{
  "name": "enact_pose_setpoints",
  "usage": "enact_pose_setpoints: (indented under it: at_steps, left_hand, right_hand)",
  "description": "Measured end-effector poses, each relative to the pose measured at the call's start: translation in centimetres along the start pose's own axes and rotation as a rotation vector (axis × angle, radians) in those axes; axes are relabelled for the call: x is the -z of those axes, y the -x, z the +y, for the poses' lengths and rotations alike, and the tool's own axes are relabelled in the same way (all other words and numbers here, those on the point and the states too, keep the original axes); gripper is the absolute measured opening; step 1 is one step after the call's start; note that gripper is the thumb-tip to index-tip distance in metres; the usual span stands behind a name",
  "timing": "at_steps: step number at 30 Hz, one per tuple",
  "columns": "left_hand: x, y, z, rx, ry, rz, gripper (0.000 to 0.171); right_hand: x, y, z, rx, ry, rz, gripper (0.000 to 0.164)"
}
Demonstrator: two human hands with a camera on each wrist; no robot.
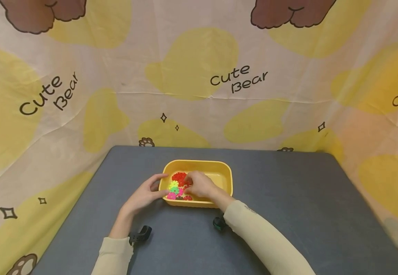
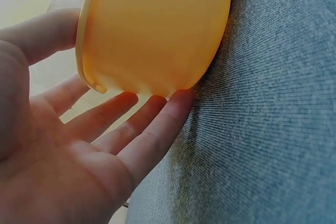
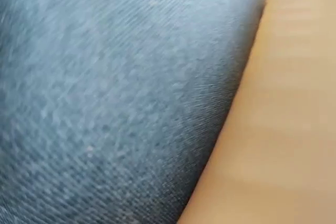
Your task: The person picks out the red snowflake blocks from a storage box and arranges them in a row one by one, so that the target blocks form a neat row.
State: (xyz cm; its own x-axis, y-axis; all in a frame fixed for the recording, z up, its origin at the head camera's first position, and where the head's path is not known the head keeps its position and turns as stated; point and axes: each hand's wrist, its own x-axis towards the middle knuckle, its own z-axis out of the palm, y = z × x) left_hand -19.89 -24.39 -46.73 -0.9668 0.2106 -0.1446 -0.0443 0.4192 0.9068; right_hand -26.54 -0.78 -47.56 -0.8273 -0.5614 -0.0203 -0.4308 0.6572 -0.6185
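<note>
A yellow plastic bin (image 1: 223, 164) sits on the grey table. Toward its left end lie small notched plastic discs, the snowflake building kind: red ones (image 1: 179, 176), a yellow one (image 1: 173, 184), a green one (image 1: 174, 190) and pink ones (image 1: 171, 196). My left hand (image 1: 145, 194) holds the bin's left end. In the left wrist view, the left fingertips press against the outer wall (image 2: 152, 35) and the thumb lies at the rim. My right hand (image 1: 200, 184) reaches inside, fingers bent down among the discs; I cannot tell whether they pinch one.
The grey table (image 1: 281, 214) extends around the bin. A patterned cloth (image 1: 192, 61) hangs behind and at both sides. Black wrist-worn devices sit by the left cuff (image 1: 141, 233) and the right cuff (image 1: 219, 223). In the right wrist view, the bin's wall (image 3: 283, 108) stands close.
</note>
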Motion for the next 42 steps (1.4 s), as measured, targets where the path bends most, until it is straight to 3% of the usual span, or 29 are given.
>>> enact_pose_setpoints:
  at_steps: [5, 15, 26, 33, 42]
  left_hand:
    - [-0.1, 0.1, 0.1, 0.0, 0.01, 0.0, 0.065]
    - [-0.1, 0.0, 0.0, -0.02, 0.006, 0.001, 0.066]
    - [0.0, -0.1, -0.2, 0.012, -0.02, 0.011, 0.067]
    - [-0.1, -0.3, -0.4, 0.016, -0.019, 0.013, 0.067]
    - [0.0, -0.2, -0.5, 0.0, -0.016, 0.009, 0.066]
  right_hand:
    - [-0.3, -0.1, 0.1, 0.003, 0.07, -0.023, 0.03]
    - [0.1, 0.1, -0.1, 0.028, 0.039, -0.016, 0.022]
    - [0.8, 0.4, 0.6, 0.006, -0.033, 0.031, 0.018]
    - [1.8, 1.2, 0.8, -0.03, -0.084, 0.027, 0.02]
    - [3.8, 3.1, 0.4, 0.04, -0.062, 0.004, 0.025]
